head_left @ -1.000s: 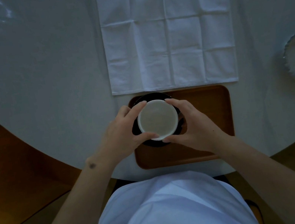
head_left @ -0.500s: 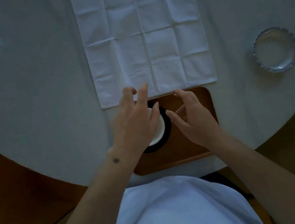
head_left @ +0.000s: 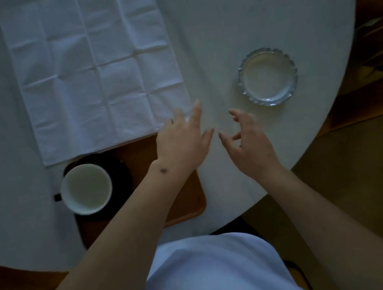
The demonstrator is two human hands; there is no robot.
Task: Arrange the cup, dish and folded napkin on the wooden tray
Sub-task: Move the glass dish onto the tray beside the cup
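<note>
Cup (head_left: 86,189) seated at the tray's (head_left: 187,203) left end — room kept for more. Left hand (head_left: 181,144) and right hand (head_left: 249,146), both spread and empty, hover over the counter (head_left: 226,12) near the glass dish (head_left: 267,77), likely next.

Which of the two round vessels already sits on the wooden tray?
The white cup, standing on a dark saucer at the tray's left end. The scalloped glass dish rests off the tray, on the white table.

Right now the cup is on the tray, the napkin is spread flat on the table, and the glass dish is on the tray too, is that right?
Not quite. The head view shows the glass dish on the bare table, right of the tray, not on it. The rest holds: the cup is on the tray and the napkin lies spread on the table.
</note>
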